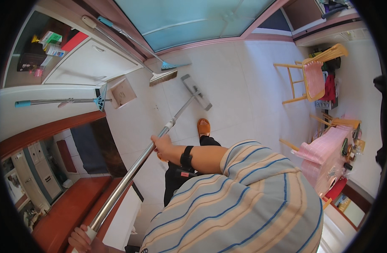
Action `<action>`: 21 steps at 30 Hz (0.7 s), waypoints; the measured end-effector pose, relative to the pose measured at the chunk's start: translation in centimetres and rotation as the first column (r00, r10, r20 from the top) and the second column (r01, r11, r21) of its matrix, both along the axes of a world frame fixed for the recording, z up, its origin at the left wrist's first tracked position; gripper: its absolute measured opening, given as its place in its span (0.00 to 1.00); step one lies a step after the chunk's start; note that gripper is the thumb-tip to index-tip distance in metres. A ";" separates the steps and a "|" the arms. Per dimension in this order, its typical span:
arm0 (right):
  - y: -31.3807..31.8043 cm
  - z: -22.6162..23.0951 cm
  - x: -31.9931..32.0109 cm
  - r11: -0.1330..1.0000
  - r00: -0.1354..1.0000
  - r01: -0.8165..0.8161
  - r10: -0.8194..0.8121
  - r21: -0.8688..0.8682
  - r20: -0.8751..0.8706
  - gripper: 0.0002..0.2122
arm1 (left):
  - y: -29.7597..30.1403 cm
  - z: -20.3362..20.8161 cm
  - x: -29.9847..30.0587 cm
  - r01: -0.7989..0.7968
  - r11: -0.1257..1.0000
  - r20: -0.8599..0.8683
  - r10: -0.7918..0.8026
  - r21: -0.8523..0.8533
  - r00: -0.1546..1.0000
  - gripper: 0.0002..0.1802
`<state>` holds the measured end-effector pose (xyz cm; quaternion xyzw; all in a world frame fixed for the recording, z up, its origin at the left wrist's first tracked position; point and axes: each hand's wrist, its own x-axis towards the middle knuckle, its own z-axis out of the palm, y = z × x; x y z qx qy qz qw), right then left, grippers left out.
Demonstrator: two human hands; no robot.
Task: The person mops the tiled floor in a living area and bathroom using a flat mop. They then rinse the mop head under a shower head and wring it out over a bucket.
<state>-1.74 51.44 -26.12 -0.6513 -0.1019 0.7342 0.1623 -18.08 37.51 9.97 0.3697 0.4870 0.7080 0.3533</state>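
A long-handled flat mop [130,172] runs slantwise from the lower left up to its grey flat head [196,92], which rests on the pale tiled floor. My left hand [80,239] wraps round the white upper end of the pole at the lower left. Farther down the metal pole, near the joint of its sections, my right hand [161,146] is closed on it, with a black band [186,157] on that forearm. One foot in an orange-brown slipper [204,127] stands below the mop head.
A broom [163,77] and a blue rake-like brush [168,65] lean by a white cabinet [90,63]. Another blue-ended tool [67,101] stands beside a floor recess [122,92]. At right are a wooden chair [314,80] and a pink-covered table [320,152]. A glass door [193,23] closes the far side.
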 end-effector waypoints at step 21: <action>14.5 -12.3 10.3 0.986 0.967 -0.164 0.155 0.026 0.201 0.10 | 6.7 -13.3 6.0 -0.006 0.969 0.218 0.062 -0.247 0.974 0.11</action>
